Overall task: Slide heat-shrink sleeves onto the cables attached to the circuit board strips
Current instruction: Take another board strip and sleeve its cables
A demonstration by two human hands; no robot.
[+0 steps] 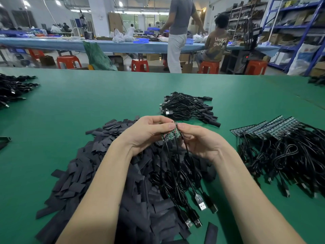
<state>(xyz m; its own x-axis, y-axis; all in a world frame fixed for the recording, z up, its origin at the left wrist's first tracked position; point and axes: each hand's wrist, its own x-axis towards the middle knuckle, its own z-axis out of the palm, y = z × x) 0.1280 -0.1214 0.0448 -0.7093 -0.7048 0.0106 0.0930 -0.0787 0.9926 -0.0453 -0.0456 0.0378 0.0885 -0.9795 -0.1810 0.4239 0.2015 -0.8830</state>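
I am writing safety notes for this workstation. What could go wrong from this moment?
Both hands, left and right, pinch one small board strip; bending it might crack it or strain its joints. Its cables hang into the sleeve pile and may snag or tangle. The plugs could drag sleeves off the table.

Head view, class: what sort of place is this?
Probably an electronics assembly workshop: a long green table heaped with heat-shrink sleeves, stacked circuit board strips with cables, and storage shelving behind.
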